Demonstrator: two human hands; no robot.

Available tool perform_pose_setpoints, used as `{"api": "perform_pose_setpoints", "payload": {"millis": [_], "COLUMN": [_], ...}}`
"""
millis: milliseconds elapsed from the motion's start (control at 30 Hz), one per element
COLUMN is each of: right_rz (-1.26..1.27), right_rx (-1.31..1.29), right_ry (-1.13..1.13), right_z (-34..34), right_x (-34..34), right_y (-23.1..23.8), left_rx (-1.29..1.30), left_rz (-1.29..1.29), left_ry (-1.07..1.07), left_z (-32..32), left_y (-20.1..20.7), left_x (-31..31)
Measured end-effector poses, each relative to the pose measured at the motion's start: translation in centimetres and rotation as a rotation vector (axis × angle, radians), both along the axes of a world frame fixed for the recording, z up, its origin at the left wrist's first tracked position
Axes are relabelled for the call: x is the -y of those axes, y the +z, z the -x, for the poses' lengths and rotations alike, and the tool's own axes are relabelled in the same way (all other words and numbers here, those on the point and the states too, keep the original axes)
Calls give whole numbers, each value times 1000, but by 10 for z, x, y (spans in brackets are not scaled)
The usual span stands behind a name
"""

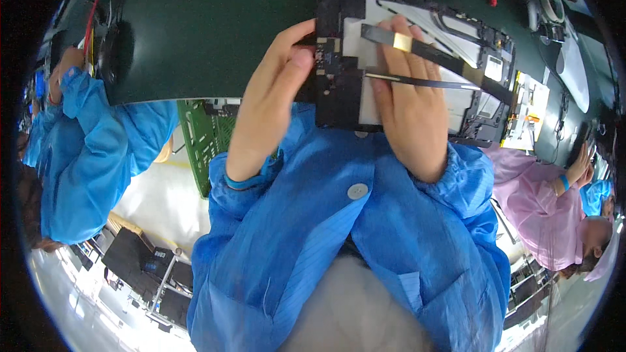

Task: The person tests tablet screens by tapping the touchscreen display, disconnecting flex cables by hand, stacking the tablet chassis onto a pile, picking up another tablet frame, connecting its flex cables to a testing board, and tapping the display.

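An opened tablet-like device (340, 101) with a black frame and pale silver inner panels (458, 101) is before me at the table's near edge. Its left edge is gripped by my left hand (270, 91), thumb at the front and the other fingers partly hidden behind it. My right hand (414, 107) lies flat over the panels with its fingers stretched out. A wide dark flex cable (450, 60) with a gold patch crosses over those fingers. Below it runs a thin black strip (424, 81), also across the right hand.
The dark green table (215, 32) spreads ahead. A green plastic crate (199, 143) stands below its edge at left. Co-workers in blue (85, 150) and pink (541, 202) sit on either side. A lit yellow-edged panel (527, 114) and cables lie at right.
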State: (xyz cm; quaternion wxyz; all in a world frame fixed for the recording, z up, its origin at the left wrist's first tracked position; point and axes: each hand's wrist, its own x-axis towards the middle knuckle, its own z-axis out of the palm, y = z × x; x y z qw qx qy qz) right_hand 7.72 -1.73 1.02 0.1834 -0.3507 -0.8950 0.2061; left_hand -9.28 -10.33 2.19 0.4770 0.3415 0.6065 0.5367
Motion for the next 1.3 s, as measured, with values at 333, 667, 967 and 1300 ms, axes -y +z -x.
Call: {"api": "perform_pose_setpoints", "payload": {"millis": [333, 667, 967, 1300], "right_rz": [348, 633, 961, 818], "right_rx": [-511, -1369, -1402, -1052], "right_ry": [268, 332, 241, -392], "right_z": [-18, -16, -35, -159], "right_x": [-15, 2, -10, -41], "right_y": [85, 103, 37, 1], "left_rx": [707, -357, -1176, -1410], "left_rz": [-1132, -1136, -719, -341], "left_ry": [-104, -197, -460, -822], "left_z": [-48, -86, -79, -133], "left_y": [43, 91, 89, 23], "left_x": [-62, -76, -73, -84]}}
